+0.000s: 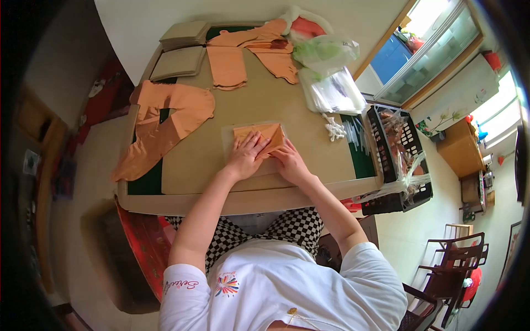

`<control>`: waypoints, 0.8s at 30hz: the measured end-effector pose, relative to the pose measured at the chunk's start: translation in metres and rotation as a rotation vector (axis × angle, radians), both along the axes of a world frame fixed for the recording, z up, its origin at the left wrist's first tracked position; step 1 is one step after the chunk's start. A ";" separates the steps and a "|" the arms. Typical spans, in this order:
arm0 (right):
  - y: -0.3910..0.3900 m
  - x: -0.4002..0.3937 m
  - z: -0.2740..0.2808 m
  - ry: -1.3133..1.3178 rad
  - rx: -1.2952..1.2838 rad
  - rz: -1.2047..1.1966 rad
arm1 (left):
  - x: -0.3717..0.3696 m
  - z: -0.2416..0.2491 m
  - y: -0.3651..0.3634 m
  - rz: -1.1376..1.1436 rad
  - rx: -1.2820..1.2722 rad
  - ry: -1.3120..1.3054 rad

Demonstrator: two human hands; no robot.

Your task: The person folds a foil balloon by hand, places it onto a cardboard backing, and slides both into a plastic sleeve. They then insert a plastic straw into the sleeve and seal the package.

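An orange satin garment [258, 132], folded small, lies on a thin translucent sheet [227, 144] near the middle of the table. My left hand [245, 158] rests flat on the fabric, its fingers stretched out. At the right side, my right hand [291, 164] grips the raised edge of the cloth between thumb and fingers; part of that grip is hidden. Another orange satin garment [182, 118] is spread over the left of the table. More orange garments [227, 66] lie along the far side.
Two stacks of grey-brown card [178, 63] stand at the far left. Clear plastic bags [333, 91] lie at the far right, near white crumpled bits [334, 129] and thin clear strips [359, 135]. A black crate [386, 146] with wrapped items adjoins the table's right edge.
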State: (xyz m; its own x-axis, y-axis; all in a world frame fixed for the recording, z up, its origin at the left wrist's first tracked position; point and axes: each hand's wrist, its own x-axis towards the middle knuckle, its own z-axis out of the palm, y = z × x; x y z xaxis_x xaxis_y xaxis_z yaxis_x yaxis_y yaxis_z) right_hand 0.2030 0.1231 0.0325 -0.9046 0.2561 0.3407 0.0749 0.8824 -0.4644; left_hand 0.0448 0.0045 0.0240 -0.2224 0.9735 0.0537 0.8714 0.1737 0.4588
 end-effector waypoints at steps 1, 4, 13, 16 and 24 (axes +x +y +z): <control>0.003 0.006 -0.001 0.063 -0.030 -0.033 | 0.002 0.002 -0.002 -0.002 -0.010 0.044; 0.013 0.030 -0.003 0.235 -0.099 -0.127 | 0.011 0.009 -0.008 0.002 -0.015 0.126; 0.050 0.044 0.020 0.215 -0.033 -0.385 | 0.011 -0.006 -0.005 -0.006 0.064 0.162; 0.066 0.027 0.033 0.236 -0.004 -0.388 | 0.012 -0.005 -0.005 -0.002 0.072 0.172; 0.037 0.002 0.008 0.162 -0.062 -0.327 | 0.014 -0.002 -0.007 -0.013 0.080 0.189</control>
